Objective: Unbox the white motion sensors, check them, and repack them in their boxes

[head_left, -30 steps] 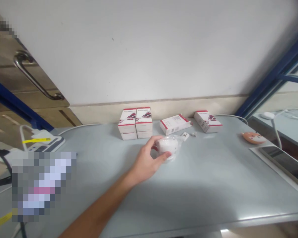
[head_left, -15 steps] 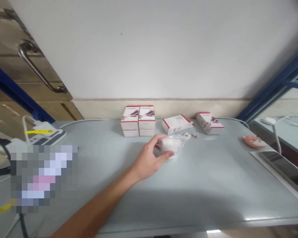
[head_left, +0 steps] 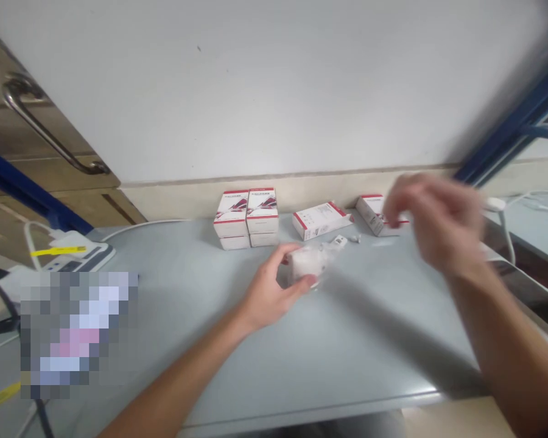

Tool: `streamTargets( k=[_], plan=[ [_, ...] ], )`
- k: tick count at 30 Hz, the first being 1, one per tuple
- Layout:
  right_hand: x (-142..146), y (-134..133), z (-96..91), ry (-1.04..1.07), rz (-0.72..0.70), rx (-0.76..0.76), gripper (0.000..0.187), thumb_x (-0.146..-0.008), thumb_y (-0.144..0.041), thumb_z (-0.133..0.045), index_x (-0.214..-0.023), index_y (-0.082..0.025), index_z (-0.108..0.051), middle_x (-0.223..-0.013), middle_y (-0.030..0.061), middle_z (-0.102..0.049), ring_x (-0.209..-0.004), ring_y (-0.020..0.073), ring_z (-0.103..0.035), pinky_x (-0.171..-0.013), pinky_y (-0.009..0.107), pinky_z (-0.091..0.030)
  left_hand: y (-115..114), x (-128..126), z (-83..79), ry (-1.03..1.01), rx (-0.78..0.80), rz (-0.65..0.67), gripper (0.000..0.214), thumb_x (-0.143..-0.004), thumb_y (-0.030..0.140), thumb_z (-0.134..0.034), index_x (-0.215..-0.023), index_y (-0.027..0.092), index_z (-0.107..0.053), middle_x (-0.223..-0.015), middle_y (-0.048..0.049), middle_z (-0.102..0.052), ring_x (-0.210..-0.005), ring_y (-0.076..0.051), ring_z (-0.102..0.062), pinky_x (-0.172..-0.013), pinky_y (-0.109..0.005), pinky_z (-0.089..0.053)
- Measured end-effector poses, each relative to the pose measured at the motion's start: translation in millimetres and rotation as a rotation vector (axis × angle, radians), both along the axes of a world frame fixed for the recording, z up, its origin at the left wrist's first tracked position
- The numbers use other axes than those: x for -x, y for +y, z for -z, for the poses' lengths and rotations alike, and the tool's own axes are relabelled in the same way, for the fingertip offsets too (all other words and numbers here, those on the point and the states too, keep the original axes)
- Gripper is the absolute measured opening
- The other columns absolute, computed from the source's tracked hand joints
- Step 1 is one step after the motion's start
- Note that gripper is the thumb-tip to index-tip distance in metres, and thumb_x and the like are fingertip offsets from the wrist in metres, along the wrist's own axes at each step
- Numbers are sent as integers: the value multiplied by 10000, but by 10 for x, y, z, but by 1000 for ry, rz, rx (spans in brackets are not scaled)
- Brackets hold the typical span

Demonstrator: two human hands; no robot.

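My left hand (head_left: 267, 295) grips a small white object wrapped in a clear plastic bag (head_left: 308, 263) that rests on the grey table (head_left: 347, 347). My right hand (head_left: 433, 222) is raised over the right part of the table, blurred by motion, and its fingers cannot be read. It hovers in front of a white and red box (head_left: 369, 213). A small white plug-like piece (head_left: 339, 241) lies just beyond the bag.
A stack of white and red boxes (head_left: 246, 216) and a flat box (head_left: 319, 220) stand along the wall. A scale with a yellow tag (head_left: 73, 255) sits at the left. A white cable (head_left: 141, 225) runs along the table's back. A blue frame (head_left: 516, 121) rises at right.
My right hand has come into view from the right and risen over the table. My left hand stays closed on the bagged white object.
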State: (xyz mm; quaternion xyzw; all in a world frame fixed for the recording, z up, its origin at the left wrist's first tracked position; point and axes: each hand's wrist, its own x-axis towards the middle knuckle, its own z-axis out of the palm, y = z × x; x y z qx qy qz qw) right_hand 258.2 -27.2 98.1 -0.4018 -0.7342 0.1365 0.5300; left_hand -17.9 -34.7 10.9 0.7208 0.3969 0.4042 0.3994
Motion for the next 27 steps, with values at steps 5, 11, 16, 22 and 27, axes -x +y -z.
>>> streamTargets(
  k=[5, 11, 16, 22, 27],
  plan=[
    [280, 78, 376, -215, -251, 385, 290, -1002, -499, -661, -1151, -250, -664, -1121, 64, -727, -952, 220, -675, -771, 336, -557, 16, -3, 61, -35, 59, 17, 451, -940, 479, -751, -1312, 297, -571, -1242, -40, -701, -1133, -206, -650, -956, -301, -524],
    [484, 49, 639, -51, -289, 521, 286, -1013, -482, -650, -1179, -250, -662, -1148, 70, -733, -994, 229, -682, -840, 364, -573, 33, 33, 67, -69, 18, -81, 395, -929, 479, -764, -1245, 286, -626, -1213, -36, -712, -1115, -204, -660, -968, -300, -526],
    [503, 70, 708, -116, -378, 534, 464, -954, -509, -736, -1342, -285, -617, -1317, 76, -697, -1134, 263, -666, -954, 418, -563, 111, 82, 125, -65, 63, -65, 621, -857, 446, -849, -1394, 316, -565, -1398, -52, -664, -1231, -229, -643, -1016, -312, -519],
    [495, 87, 823, -177, -421, 545, 595, -890, -525, -806, -1379, -260, -596, -1370, 109, -669, -1163, 306, -650, -991, 460, -557, 183, 38, 122, -193, 341, -106, 556, -828, 503, -856, -1255, 202, -667, -1220, -98, -761, -1120, -278, -708, -950, -354, -552],
    [642, 5, 887, -104, -360, 528, 654, -952, -440, -748, -1514, -282, -454, -1204, 84, -712, -1051, 265, -665, -962, 466, -553, 159, -14, -64, -517, 546, -258, 550, -847, 547, -827, -1210, 154, -698, -1227, -118, -769, -1176, -294, -690, -913, -332, -550]
  ],
)
